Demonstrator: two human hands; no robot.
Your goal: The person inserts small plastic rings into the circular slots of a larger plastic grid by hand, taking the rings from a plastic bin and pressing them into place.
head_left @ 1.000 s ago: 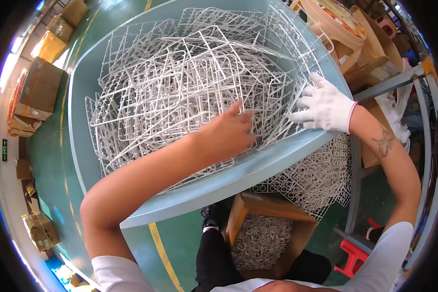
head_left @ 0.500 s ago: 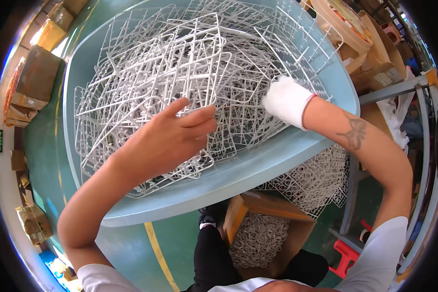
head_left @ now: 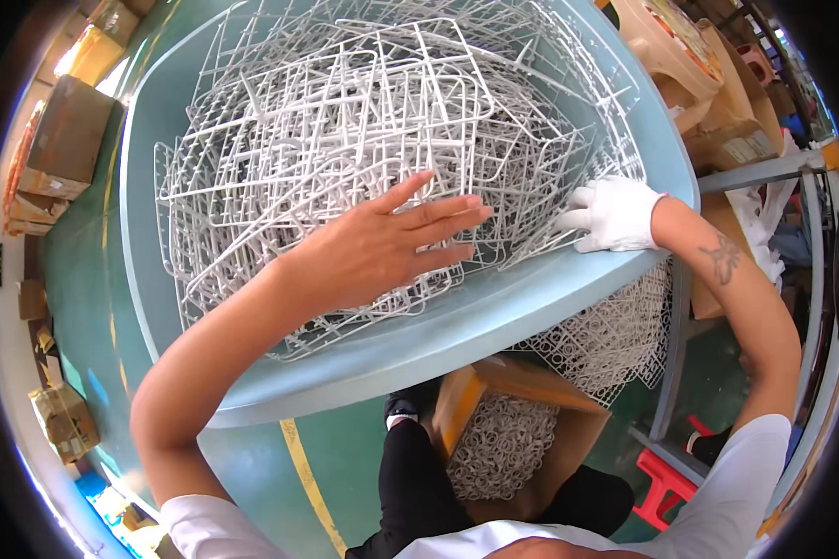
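A large blue tub (head_left: 419,347) holds a tangled heap of white plastic sprue frames (head_left: 345,121), thin-barred and grid-like. My left hand (head_left: 382,242), bare, lies over the front of the heap with its fingers spread and pointing right. Nothing is gripped in it. At the tub's right front corner, my right hand (head_left: 615,216) in a white glove has its fingers curled on the edge of a sprue frame (head_left: 615,154) along the tub's right wall. The glove hides the exact grip.
Below the tub, an open cardboard box (head_left: 457,410) contains many small pale rings (head_left: 503,447). More white grids (head_left: 615,326) lie beside it. A red stool (head_left: 662,486) and a metal rack (head_left: 760,174) stand at right. Cardboard boxes (head_left: 70,130) line the left side.
My right hand has moved right and slightly nearer, to the tub's corner, with the frame there shifting. My left hand has moved right, its fingers spreading; the top frames have shifted right.
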